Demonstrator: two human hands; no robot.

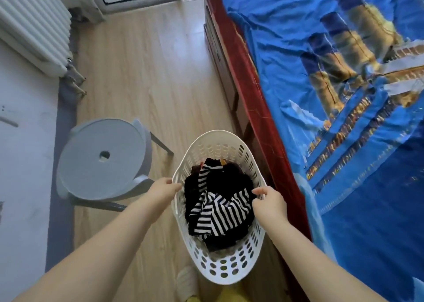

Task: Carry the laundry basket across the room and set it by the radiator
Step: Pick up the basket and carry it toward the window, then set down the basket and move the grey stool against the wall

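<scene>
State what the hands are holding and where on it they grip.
Both hands hold the white laundry basket by its rim: the left hand on the left edge, the right hand on the right edge, roughly opposite each other.

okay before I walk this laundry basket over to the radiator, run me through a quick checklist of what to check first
1. Left hand grip on the laundry basket rim: ok, fingers curled over it.
2. Right hand grip on the opposite rim: ok.
3. Striped clothes inside, nothing hanging over: ok.
4. Grey stool clear of the path: not ok, it stands between you and the radiator.
5. Floor beside the radiator free: ok.
6. Basket lifted off the floor: cannot tell.
</scene>
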